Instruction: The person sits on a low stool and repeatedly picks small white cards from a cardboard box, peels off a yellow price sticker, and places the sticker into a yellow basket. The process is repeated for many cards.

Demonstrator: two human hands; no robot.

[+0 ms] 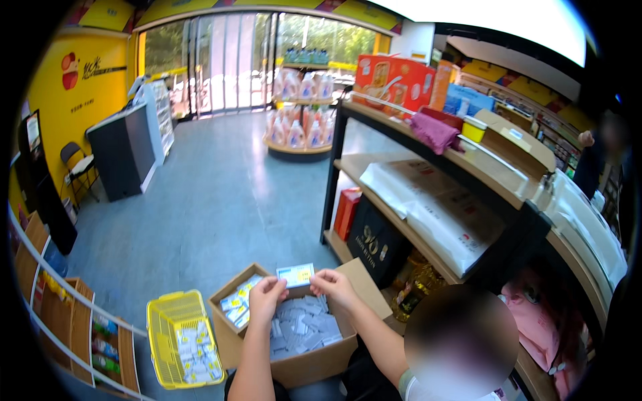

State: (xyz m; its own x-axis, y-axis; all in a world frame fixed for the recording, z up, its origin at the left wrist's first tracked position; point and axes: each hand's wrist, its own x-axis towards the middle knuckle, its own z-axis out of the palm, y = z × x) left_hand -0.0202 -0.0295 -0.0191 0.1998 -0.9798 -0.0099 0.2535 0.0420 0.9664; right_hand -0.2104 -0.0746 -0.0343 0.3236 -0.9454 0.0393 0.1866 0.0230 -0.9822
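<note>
My left hand (268, 295) and my right hand (331, 286) pinch the opposite ends of a shelf price tag (296, 275), white with blue and yellow print. They hold it up over an open cardboard box (311, 368), whose flaps are spread. A heap of grey-white tags (303, 326) fills the box's middle. At its far left sits a smaller carton (255, 268) with printed tags (235, 303) in it. On the floor to the left stands a yellow plastic basket (163, 331), with more printed tags (198, 353) scattered over its bottom.
A wood-and-black shelf unit (328, 200) rises on the right, carrying a red carton (391, 82) and packages. A round stand (298, 149) holds detergent bottles. Curved white rails (75, 301) run along the left. Someone (597, 150) stands far right; a blurred patch (461, 341) covers the area beside my right arm.
</note>
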